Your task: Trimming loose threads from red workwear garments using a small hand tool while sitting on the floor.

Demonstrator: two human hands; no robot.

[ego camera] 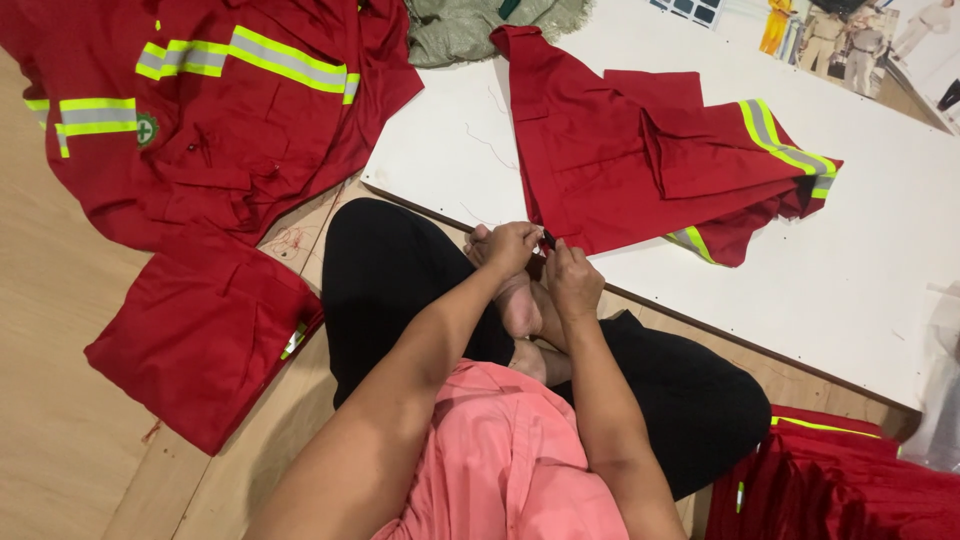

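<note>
Pink shirt nearest me. I see left hand and right hand both pinched shut on the red garment edge; it stretches up-right from the grip across the white board. Hands equally near.

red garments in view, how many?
3 apart: one on the white board at the hands, red garment; one spread top left; one folded on the floor. A stack at bottom right hides more.

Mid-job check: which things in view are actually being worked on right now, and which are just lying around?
In hand:
left hand and right hand pinching the edge of the red garment on the white board.

Lying about:
red jacket, folded red piece, red stack, green cloth.
</note>
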